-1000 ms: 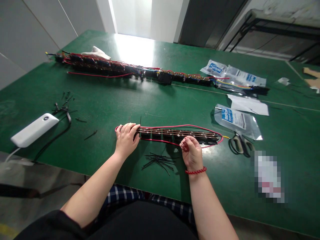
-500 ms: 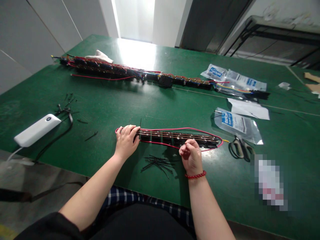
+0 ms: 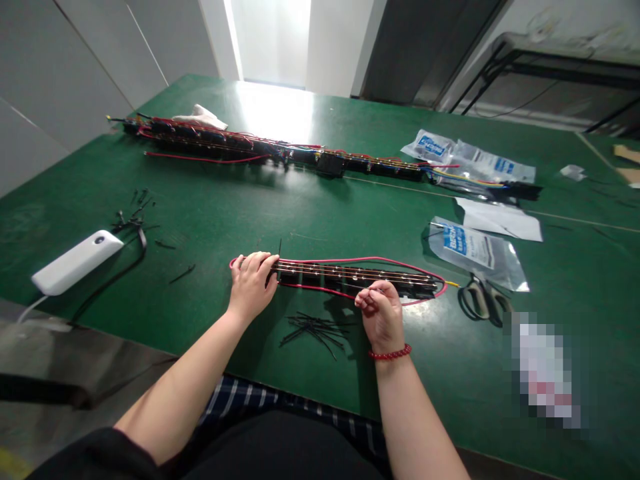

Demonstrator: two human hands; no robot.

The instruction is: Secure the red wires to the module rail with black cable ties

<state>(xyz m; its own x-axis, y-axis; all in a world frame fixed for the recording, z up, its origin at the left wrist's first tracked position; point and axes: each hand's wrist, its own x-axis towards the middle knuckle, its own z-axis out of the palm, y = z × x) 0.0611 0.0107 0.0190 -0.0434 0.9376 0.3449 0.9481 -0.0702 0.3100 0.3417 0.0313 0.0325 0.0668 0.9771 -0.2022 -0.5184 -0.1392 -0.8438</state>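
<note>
I'm looking down from the head camera, taking the short black strip as the centre of my clock. It's lying lengthwise across the near part of the green table, with gold-coloured lines running along it and a red wire looping around its sides. A yellow end is poking out at three o'clock.

At nine o'clock, my left hand is clamping the strip's end, fingers draping over the top and thumb staying on the near side. A thin dark tie is standing up just beyond those fingertips. At five o'clock, my right hand is hovering by the near edge, thumb and fingertips pressing together; I can't tell what thin piece, if any, they're pinching. A red bracelet is circling that wrist.

Loose black ties are lying in a pile at seven o'clock, between the forearms. Scissors are resting at three, with a clear bag just beyond them. Up at twelve, a long wired assembly is stretching across the table, and well out at nine a white device is sitting.
</note>
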